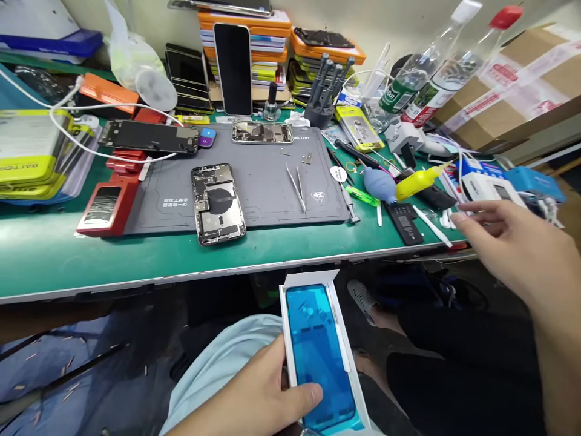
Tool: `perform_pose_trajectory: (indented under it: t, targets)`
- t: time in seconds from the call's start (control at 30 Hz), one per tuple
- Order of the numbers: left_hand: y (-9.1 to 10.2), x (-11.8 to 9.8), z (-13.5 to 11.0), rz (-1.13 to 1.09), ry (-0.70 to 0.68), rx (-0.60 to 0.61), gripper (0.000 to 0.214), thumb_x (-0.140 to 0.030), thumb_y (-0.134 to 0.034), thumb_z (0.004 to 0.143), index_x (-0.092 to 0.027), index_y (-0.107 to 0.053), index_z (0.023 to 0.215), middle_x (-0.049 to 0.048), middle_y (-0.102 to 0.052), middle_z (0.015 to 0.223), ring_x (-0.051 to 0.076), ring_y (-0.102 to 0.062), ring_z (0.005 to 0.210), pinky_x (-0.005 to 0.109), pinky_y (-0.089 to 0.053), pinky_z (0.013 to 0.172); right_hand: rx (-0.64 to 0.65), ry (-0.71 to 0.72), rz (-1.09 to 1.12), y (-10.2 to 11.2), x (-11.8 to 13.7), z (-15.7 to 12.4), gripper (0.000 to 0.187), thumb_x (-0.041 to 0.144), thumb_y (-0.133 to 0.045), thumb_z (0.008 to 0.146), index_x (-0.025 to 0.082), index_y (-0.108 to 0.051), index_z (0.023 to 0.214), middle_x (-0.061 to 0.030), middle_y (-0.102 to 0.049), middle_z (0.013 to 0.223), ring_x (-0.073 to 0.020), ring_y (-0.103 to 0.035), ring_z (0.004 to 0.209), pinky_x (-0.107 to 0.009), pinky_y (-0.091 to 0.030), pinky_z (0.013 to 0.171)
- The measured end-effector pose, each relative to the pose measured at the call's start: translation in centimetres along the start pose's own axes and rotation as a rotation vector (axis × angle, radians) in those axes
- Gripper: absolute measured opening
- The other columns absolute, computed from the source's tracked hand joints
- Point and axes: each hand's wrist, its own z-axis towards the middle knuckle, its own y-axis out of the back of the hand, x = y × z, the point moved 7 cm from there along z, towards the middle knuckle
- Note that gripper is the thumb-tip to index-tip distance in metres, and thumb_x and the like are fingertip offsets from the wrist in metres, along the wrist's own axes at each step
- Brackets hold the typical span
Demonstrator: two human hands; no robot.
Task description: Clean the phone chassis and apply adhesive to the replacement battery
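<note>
Below the bench edge, my left hand (276, 387) is closed round an open white box (287, 357), its thumb pressing on the blue adhesive sheet (318, 351) inside. A white strip (344, 348) lies along the sheet's right side. Over the bench's right end hangs my right hand (512, 248), fingers stretched and apart, with nothing visible in it. Nearest to it are small white pieces (447, 219) and a white pry tool (432, 226). On the grey mat (267, 188) lie an opened phone body (219, 206), tweezers (297, 189) and a second opened phone (262, 132).
A black battery (403, 223), a blue air blower (380, 184) and a yellow bottle (417, 183) crowd the right side. Plastic bottles (408, 85) and a cardboard box (508, 91) stand behind. At left are a red holder (106, 209), a loose screen (147, 137) and a white cable (68, 130).
</note>
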Motion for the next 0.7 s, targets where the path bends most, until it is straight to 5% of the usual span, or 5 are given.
perform_pose_trajectory:
  t: [0.13, 0.23, 0.33, 0.5, 0.7]
  targets:
    - [-0.4, -0.7, 0.0, 0.024, -0.096, 0.002, 0.049, -0.025, -0.083, 0.099, -0.026, -0.071, 0.147, 0.007, -0.081, 0.145, 0.033, -0.077, 0.133, 0.044, -0.064, 0.113, 0.333, 0.067, 0.035, -6.4, 8.3, -4.6, 0.032, 0.057, -0.063, 0.122, 0.034, -0.086, 0.118, -0.0006, -0.085, 0.108, -0.0271, -0.08, 0.087, -0.033, -0.061, 0.07]
    - [-0.4, -0.7, 0.1, 0.062, -0.157, 0.003, 0.057, -0.016, -0.078, 0.099, -0.026, -0.066, 0.154, 0.0069, -0.079, 0.148, 0.032, -0.076, 0.133, 0.044, -0.064, 0.112, 0.691, 0.079, -0.07, -12.4, 12.0, -8.3, 0.023, 0.028, -0.075, 0.116, 0.032, -0.077, 0.138, 0.0054, -0.08, 0.088, -0.0201, -0.074, 0.063, -0.028, -0.052, 0.058]
    - [-0.2, -0.2, 0.1, 0.054, -0.199, 0.008, 0.061, -0.019, -0.078, 0.101, -0.025, -0.061, 0.159, 0.0111, -0.074, 0.155, 0.034, -0.076, 0.132, 0.048, -0.064, 0.111, 0.688, 0.069, -0.208, -15.4, 12.4, -9.8, 0.071, 0.015, -0.1, 0.094, 0.018, -0.067, 0.156, -0.0013, -0.077, 0.081, -0.0318, -0.075, 0.065, -0.032, -0.037, 0.056]
    - [0.3, 1.2, 0.3, -0.01, -0.225, 0.036, 0.058, -0.038, -0.086, 0.102, -0.026, -0.065, 0.154, 0.0131, -0.071, 0.157, 0.038, -0.072, 0.137, 0.055, -0.061, 0.115, 0.693, 0.015, -0.153, -17.1, 11.4, -10.6, 0.059, 0.005, -0.102, 0.086, 0.019, -0.073, 0.135, 0.0081, -0.065, 0.068, -0.0241, -0.066, 0.056, -0.029, -0.032, 0.053]
    - [0.7, 1.5, 0.2, 0.048, -0.201, -0.004, 0.067, -0.042, -0.097, 0.092, -0.027, -0.068, 0.151, 0.0087, -0.077, 0.14, 0.039, -0.071, 0.132, 0.053, -0.057, 0.111, 0.656, 0.037, 0.053, -15.3, 12.4, -11.7, 0.04, -0.01, -0.068, 0.087, 0.025, -0.073, 0.106, 0.0026, -0.068, 0.102, -0.0198, -0.071, 0.093, -0.027, -0.049, 0.074]
